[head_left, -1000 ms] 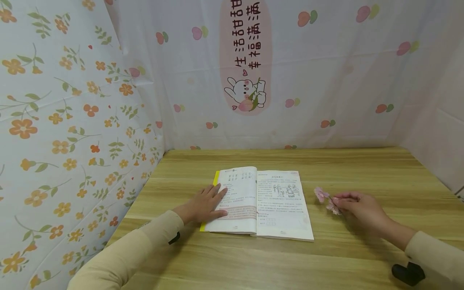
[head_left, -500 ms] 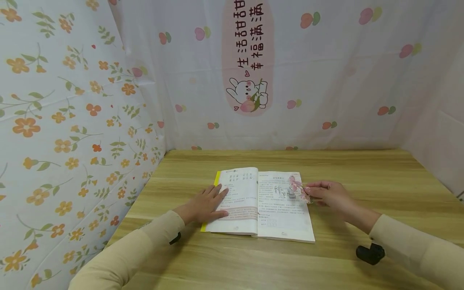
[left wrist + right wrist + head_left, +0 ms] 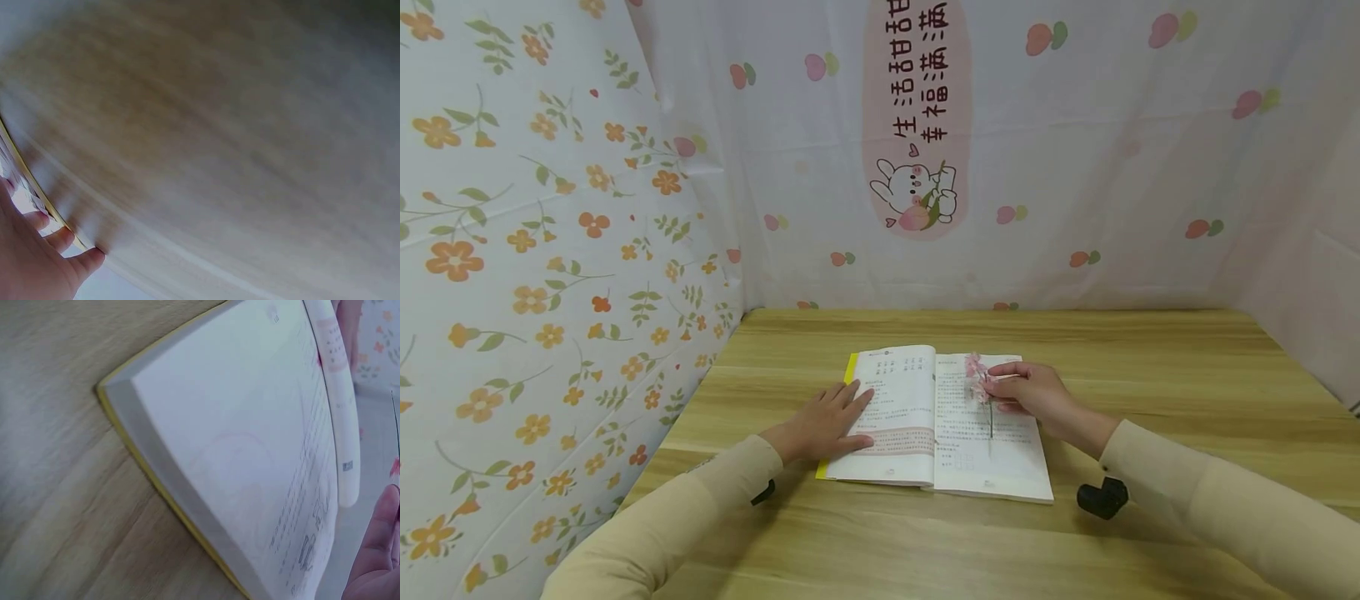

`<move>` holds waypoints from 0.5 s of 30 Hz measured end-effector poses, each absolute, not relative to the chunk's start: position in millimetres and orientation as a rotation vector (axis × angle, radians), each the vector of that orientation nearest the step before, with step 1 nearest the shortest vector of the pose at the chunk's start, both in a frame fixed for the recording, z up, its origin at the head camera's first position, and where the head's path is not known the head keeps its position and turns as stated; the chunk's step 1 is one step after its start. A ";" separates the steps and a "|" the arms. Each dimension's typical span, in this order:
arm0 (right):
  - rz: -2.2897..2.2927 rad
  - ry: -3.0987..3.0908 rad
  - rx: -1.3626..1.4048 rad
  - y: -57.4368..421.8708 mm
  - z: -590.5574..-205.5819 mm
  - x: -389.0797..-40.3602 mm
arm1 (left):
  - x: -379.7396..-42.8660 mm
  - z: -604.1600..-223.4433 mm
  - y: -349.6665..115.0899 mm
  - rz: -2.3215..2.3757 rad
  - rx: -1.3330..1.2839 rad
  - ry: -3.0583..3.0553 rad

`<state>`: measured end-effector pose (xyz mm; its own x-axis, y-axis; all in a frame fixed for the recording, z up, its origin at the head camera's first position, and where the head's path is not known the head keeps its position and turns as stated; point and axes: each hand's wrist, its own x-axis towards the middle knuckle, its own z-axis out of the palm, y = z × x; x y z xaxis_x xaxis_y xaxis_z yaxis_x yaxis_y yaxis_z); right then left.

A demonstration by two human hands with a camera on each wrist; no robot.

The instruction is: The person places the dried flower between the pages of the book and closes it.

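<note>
An open book (image 3: 895, 467) with a yellow cover edge lies on the table, printed text on both pages. My left hand (image 3: 820, 425) rests on the left page's outer edge with fingers spread; the left wrist view has its fingertips (image 3: 94, 259) along the book's yellow edge. Over the right page, my right hand (image 3: 1037, 400) pinches a sprig of pink flowers (image 3: 976, 379) between thumb and fingers. Its thin stem points down toward the page. In the right wrist view only part of the right hand (image 3: 378, 544) and the stem's end show at the right edge.
The wooden table (image 3: 865, 550) runs back to a printed curtain (image 3: 1075, 167) with a rabbit picture. At the left hangs an orange-flowered cloth (image 3: 550, 292). A black wrist device (image 3: 1102, 497) sits under the right sleeve.
My right hand has carried the flower sprig leftward from the table beside the book to over the right page. The stem now points downward. The left hand has stayed in place.
</note>
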<state>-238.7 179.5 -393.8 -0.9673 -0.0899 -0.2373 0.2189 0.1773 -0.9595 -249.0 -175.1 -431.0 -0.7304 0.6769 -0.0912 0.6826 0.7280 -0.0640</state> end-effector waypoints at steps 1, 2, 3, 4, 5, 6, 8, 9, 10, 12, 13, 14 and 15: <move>-1.862 2.219 0.126 177.0 -393.9 -240.2 | -249.2 -430.8 -175.0 -0.145 1.128 2.862; -1.854 2.226 0.134 174.5 -394.3 -241.8 | -249.4 -430.8 -175.0 -0.144 1.128 2.861; -1.841 2.234 0.137 172.2 -394.6 -243.2 | -249.6 -431.0 -174.9 -0.143 1.130 2.861; -1.826 2.245 0.140 169.9 -395.2 -244.4 | -249.7 -431.1 -175.0 -0.140 1.130 2.861; -1.808 2.256 0.145 167.5 -395.5 -245.3 | -250.1 -431.9 -175.2 -0.145 1.131 2.862; -1.794 2.265 0.151 165.1 -396.1 -246.1 | -250.4 -432.3 -175.3 -0.150 1.130 2.862; -1.773 2.280 0.158 160.1 -397.8 -247.7 | -250.7 -432.9 -175.4 -0.156 1.127 2.862; -1.765 2.283 0.157 157.6 -398.9 -248.3 | -250.7 -432.8 -175.3 -0.159 1.124 2.862; -1.763 2.283 0.159 155.0 -400.2 -248.8 | -250.6 -432.5 -175.1 -0.159 1.118 2.861; -1.762 2.281 0.160 150.1 -403.1 -249.5 | -250.3 -431.8 -174.6 -0.146 1.111 2.859; -1.761 2.281 0.158 148.1 -404.9 -249.9 | -250.1 -431.3 -174.1 -0.145 1.102 2.857; -1.762 2.278 0.159 146.1 -406.5 -249.9 | -250.0 -431.0 -173.7 -0.152 1.095 2.853; -1.760 2.279 0.164 144.4 -408.1 -250.1 | -249.8 -430.5 -173.2 -0.156 1.088 2.849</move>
